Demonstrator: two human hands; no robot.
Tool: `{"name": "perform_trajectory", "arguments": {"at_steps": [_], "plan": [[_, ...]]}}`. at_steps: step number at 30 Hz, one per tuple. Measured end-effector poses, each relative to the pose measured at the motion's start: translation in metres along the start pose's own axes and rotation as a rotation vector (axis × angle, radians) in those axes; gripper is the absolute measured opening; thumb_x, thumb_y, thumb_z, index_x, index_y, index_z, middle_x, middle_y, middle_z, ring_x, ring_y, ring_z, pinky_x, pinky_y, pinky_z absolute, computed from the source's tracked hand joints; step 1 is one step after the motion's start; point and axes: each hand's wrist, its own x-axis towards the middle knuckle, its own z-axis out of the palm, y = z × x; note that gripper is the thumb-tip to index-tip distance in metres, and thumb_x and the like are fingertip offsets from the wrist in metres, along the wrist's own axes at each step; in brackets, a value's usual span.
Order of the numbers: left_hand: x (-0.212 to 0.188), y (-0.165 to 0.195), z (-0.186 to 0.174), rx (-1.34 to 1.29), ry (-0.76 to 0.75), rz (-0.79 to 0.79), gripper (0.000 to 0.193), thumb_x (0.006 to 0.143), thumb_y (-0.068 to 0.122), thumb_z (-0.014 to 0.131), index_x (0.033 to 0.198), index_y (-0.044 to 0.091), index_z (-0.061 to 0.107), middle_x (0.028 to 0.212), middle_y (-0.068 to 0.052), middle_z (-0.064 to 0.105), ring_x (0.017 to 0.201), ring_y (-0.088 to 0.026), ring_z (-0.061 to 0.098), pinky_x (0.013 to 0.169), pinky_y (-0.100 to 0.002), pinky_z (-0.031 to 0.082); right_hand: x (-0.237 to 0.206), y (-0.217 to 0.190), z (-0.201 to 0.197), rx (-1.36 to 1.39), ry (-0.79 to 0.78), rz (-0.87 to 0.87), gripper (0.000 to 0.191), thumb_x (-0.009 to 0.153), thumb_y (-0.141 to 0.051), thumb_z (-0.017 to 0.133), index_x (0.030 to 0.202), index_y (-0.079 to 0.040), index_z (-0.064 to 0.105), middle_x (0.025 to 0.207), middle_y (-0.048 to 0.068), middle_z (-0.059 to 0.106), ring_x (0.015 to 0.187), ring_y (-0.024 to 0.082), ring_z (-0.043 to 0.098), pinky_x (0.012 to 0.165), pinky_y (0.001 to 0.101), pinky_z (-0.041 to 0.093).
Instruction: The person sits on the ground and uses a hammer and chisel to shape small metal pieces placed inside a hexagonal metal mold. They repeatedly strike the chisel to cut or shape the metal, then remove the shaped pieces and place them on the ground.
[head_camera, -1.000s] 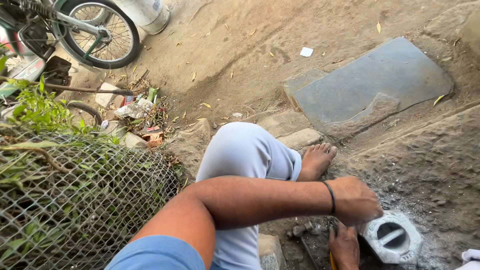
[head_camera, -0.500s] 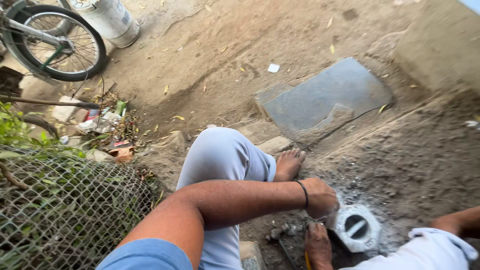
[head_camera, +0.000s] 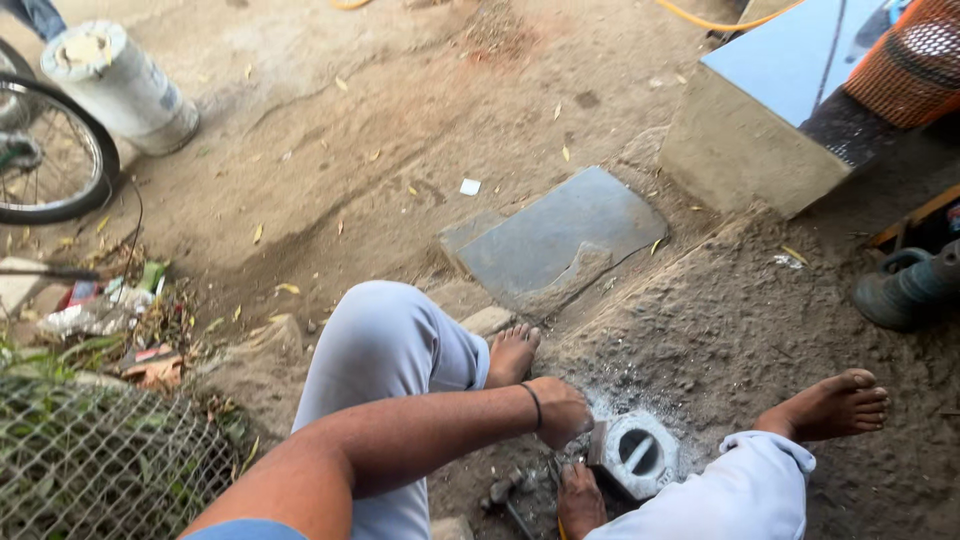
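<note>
The left hand (head_camera: 562, 410) is closed in a fist beside the octagonal metal part (head_camera: 638, 452); its contents are hidden. The right hand (head_camera: 580, 497), grip unclear, rests near-left of the part. Since 1 second ago, both hands stay there while the view has swung, exposing the right foot (head_camera: 830, 405).

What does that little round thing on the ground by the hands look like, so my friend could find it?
Start at the flat grey stone slab in the dirt, then look down past the bare foot to the left hand. Right beside it sits a pale octagonal metal piece with a round hole crossed by a bar, ringed by grey ash unlike the brown soil around.
</note>
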Motion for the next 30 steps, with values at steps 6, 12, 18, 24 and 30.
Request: {"name": "perform_trajectory", "arguments": {"at_steps": [6,12,18,24,30], "plan": [[0.005,-0.005,-0.006,-0.054,-0.005,-0.069,0.026,0.078,0.008,0.064,0.101,0.010,0.077,0.099,-0.014,0.076,0.095,-0.029,0.074,0.079,-0.043,0.062,-0.008,0.006,-0.018,0.037,0.017,0.065,0.021,0.095,-0.013,0.073,0.111,-0.003,0.062,0.103,0.021,0.068,0.094,0.027,0.066,0.089,0.0398,0.057],[-0.007,0.006,-0.019,-0.065,0.072,0.015,0.034,0.076,0.010,0.064,0.109,0.012,0.074,0.099,-0.015,0.076,0.096,-0.034,0.073,0.078,-0.046,0.059,-0.034,0.032,-0.033,0.151,0.103,0.254,0.020,0.096,-0.011,0.074,0.108,-0.002,0.061,0.099,0.020,0.068,0.090,0.025,0.067,0.087,0.0384,0.058],[-0.052,0.031,-0.052,-0.060,0.102,0.005,0.037,0.074,0.008,0.064,0.110,0.012,0.073,0.097,-0.015,0.075,0.094,-0.033,0.073,0.076,-0.047,0.059,-0.087,0.065,-0.055,0.454,0.408,0.647,0.019,0.097,-0.009,0.075,0.106,-0.001,0.060,0.096,0.020,0.069,0.086,0.022,0.068,0.085,0.0369,0.059],[-0.096,0.067,-0.078,-0.159,0.296,0.171,0.029,0.081,0.014,0.069,0.109,0.010,0.073,0.097,-0.014,0.076,0.095,-0.033,0.072,0.081,-0.047,0.056,-0.171,0.130,-0.091,0.746,0.989,0.865,0.019,0.098,-0.006,0.076,0.104,0.001,0.059,0.092,0.019,0.069,0.082,0.020,0.069,0.083,0.0355,0.059],[-0.117,0.099,-0.099,-0.453,0.390,0.358,0.030,0.082,0.021,0.075,0.110,0.012,0.074,0.105,-0.012,0.077,0.098,-0.029,0.074,0.084,-0.043,0.056,-0.236,0.163,-0.138,0.831,1.442,0.534,0.020,0.099,-0.004,0.077,0.102,0.002,0.058,0.089,0.019,0.069,0.078,0.017,0.069,0.081,0.0341,0.060]]}}
